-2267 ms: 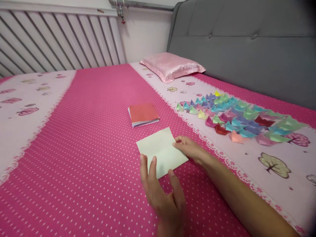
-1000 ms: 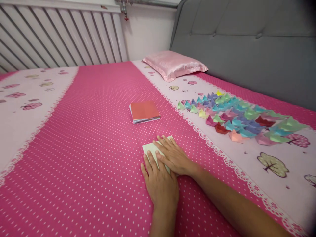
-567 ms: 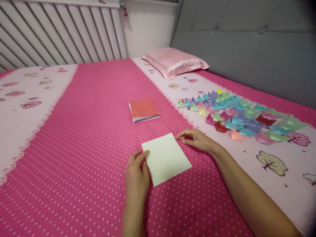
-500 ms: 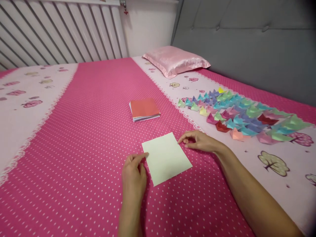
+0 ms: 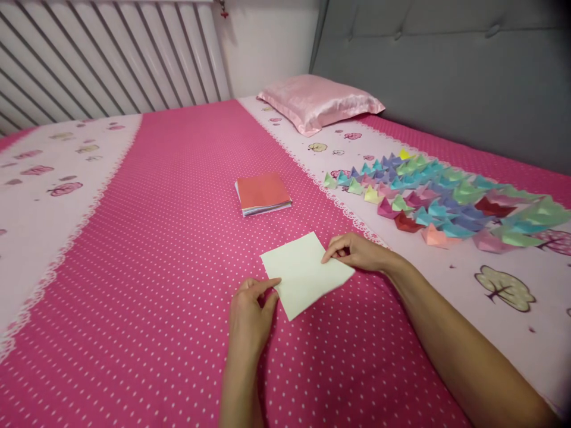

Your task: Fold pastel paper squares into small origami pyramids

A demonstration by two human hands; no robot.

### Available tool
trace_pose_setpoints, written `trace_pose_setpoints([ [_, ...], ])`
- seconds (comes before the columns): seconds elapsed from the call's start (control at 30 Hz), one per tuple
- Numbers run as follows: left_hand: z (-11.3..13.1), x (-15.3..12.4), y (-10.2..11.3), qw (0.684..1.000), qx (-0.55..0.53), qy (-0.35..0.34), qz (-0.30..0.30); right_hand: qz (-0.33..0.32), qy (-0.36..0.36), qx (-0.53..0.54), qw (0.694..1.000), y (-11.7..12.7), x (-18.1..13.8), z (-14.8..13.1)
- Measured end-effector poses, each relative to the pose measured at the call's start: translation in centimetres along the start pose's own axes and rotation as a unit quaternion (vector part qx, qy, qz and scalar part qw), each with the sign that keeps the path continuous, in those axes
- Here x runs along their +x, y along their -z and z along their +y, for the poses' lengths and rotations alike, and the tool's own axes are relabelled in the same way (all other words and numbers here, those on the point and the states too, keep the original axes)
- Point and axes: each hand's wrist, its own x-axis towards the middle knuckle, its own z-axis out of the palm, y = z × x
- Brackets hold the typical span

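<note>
A pale green square sheet of paper point(image 5: 303, 270) lies between my two hands, its near right corner lifted off the bedspread. At its left edge my left hand point(image 5: 253, 303) pinches it, index finger on top and thumb at the rim. On the right edge my right hand point(image 5: 352, 251) grips the sheet between fingertips and thumb; the thumb is mostly hidden under the paper. Beyond the sheet sits a stack of coloured paper squares point(image 5: 264, 191) with a red one on top.
Rows of folded paper boats point(image 5: 439, 220) in many colours stand at the right. A pink satin pillow point(image 5: 319, 101) lies at the back, by the grey padded headboard point(image 5: 437, 77). The bedspread point(image 5: 156, 267) is pink with white dots. A white radiator point(image 5: 111, 56) stands behind.
The sheet has gone from lying flat to being partly raised on its near right side. Both hands have closed on its edges, the right fingers now over the paper. The view has shifted slightly.
</note>
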Motion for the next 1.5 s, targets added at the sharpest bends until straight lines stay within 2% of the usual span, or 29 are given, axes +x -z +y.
trace_pose_setpoints([
  [0.23,0.4,0.0,-0.6,0.999,-0.003,-0.001,0.036,0.033,-0.018,-0.014,0.999,-0.5,0.3,0.1],
  [0.47,1.7,-0.2,-2.2,0.982,0.112,0.089,0.126,0.137,-0.097,-0.089,0.982,-1.9,1.0,-0.3],
  [0.6,2.1,-0.4,-2.6,0.971,0.134,0.106,0.168,0.18,-0.139,-0.146,0.963,-2.8,1.1,-1.3],
  [0.67,2.2,-0.3,-2.9,0.965,0.138,0.08,0.207,0.21,-0.159,-0.188,0.946,-3.4,1.0,-2.1],
  [0.7,2.2,-0.3,-3.1,0.963,0.143,0.047,0.223,0.228,-0.155,-0.217,0.936,-3.8,1.0,-2.5],
  [0.73,2.1,-0.3,-3.5,0.961,0.152,0.0,0.23,0.248,-0.137,-0.251,0.926,-4.2,1.0,-2.8],
  [0.8,1.9,-0.2,-4.3,0.955,0.186,-0.113,0.201,0.27,-0.06,-0.309,0.91,-5.1,1.1,-3.5],
  [0.87,1.6,-0.3,-5.2,0.944,0.232,-0.197,0.124,0.236,0.044,-0.321,0.916,-6.2,1.2,-4.1],
  [0.93,1.4,-0.5,-5.8,0.935,0.274,-0.217,0.058,0.154,0.125,-0.279,0.939,-7.2,1.2,-4.4],
  [1.03,1.8,-0.9,-5.9,0.93,0.311,-0.197,0.01,0.035,0.139,-0.195,0.97,-8.4,1.2,-4.6],
  [1.1,2.3,-1.1,-5.7,0.932,0.319,-0.173,-0.001,-0.003,0.111,-0.17,0.979,-8.7,1.2,-4.6],
  [1.3,3.4,-1.5,-5.5,0.938,0.331,-0.098,-0.022,-0.007,0.064,-0.231,0.971,-8.5,1.2,-4.4],
  [1.5,3.0,-1.3,-5.3,0.95,0.309,-0.04,0.034,0.028,0.043,-0.297,0.954,-8.4,1.3,-3.4],
])
